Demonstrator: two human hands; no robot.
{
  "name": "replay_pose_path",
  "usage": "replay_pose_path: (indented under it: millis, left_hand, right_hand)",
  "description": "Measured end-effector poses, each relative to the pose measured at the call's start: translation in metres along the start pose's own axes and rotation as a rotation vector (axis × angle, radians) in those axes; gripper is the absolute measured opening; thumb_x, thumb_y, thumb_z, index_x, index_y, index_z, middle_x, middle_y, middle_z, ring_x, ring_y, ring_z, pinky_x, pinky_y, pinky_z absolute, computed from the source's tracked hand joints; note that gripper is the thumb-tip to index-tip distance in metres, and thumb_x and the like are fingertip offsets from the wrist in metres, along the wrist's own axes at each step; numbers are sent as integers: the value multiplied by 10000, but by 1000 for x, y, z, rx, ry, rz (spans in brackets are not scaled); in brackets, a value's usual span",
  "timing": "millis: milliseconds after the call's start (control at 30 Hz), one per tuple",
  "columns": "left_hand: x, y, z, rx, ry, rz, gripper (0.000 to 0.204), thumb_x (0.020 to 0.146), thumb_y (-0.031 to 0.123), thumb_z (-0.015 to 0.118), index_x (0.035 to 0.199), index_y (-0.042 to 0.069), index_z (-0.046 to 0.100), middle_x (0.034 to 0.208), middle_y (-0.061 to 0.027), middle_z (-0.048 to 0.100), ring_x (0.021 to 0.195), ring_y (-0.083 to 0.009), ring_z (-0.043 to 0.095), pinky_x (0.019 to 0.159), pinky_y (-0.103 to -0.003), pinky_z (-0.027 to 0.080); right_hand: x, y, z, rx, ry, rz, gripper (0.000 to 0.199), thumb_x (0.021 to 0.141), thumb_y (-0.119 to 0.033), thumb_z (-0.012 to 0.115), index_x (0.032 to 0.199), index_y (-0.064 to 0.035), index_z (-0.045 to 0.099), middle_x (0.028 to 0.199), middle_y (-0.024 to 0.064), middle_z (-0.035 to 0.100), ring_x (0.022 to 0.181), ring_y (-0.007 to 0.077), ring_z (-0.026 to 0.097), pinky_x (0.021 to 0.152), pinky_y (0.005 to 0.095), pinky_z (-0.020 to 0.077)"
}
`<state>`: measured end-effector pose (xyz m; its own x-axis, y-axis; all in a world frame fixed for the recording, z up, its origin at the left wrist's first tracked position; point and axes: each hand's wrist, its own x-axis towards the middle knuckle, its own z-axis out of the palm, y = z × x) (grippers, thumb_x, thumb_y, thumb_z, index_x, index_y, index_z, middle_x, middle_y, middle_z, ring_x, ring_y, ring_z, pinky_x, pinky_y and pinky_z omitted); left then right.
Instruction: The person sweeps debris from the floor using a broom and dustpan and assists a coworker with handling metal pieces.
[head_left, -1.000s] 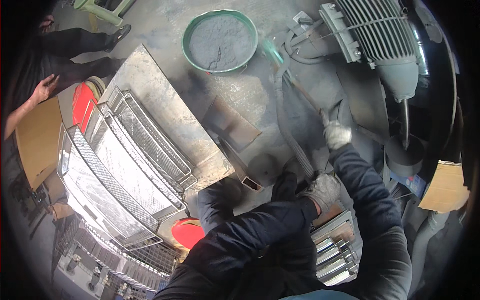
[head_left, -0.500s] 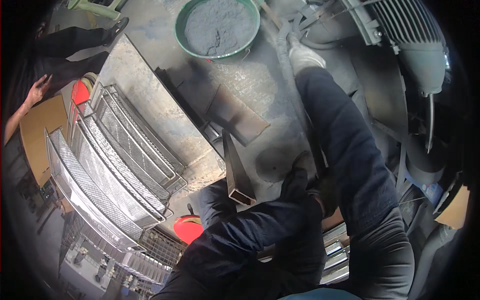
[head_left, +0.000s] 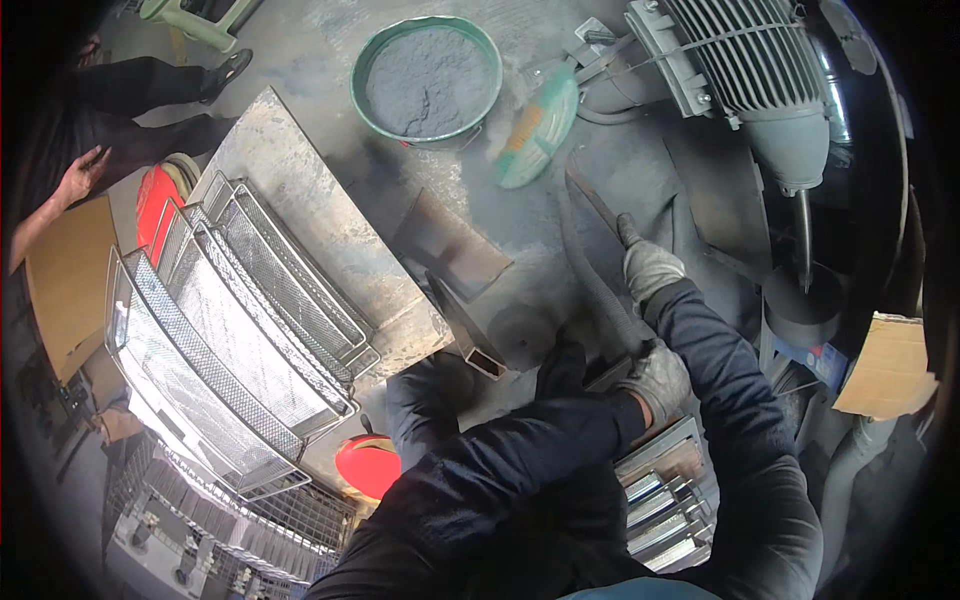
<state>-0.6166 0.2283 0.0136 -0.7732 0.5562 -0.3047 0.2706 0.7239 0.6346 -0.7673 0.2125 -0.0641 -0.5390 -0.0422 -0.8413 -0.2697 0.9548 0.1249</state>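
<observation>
My gloved right hand is closed around the brown handle of a long-handled tool. The tool's far end meets a flat, green, rounded head with an orange patch, smeared by motion. Nearer to me, my gloved left hand makes a fist that appears to hold the lower end of the same handle, though its grip is partly hidden. A dark hose curves beside the handle and passes close to both hands. Beyond the tool stands a green tub filled with grey powder.
On the left, wire-mesh baskets rest on a worn table. A person's hand shows at the far left. A ribbed motor fills the upper right. Metal tubing and a plate lie on the floor.
My right hand has drawn back toward me with the tool's handle. My left hand has come into sight beside my knee. The green head now shows right of the tub.
</observation>
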Motion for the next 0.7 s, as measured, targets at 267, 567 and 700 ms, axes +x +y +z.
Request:
replay_pose_path:
  millis: [267,567,700]
  left_hand:
    - [6,-11,71,118,-316,-114,492,1030,425,419,1330,140,686,1359,-110,658,1272,-294,607,1062,-486,441]
    - [-8,3,82,31,-299,-96,357,966,328,548,1198,143,747,1219,-83,714,1170,-281,659,992,-497,466]
    - [-17,-11,49,-18,-254,-50,298,938,286,606,1140,145,774,1156,-71,739,1125,-275,682,961,-502,477]
  right_hand:
    - [111,-80,50,158,-47,-389,438,1036,-238,416,1366,0,578,1294,308,624,1245,442,592,1045,473,458]
    - [101,28,139,201,-44,-31,366,971,-199,562,1283,-44,678,1303,232,657,1254,390,612,1055,461,489]
    - [62,49,141,-138,-143,-179,339,932,-177,644,1251,-83,710,1287,195,677,1239,350,631,1047,443,499]
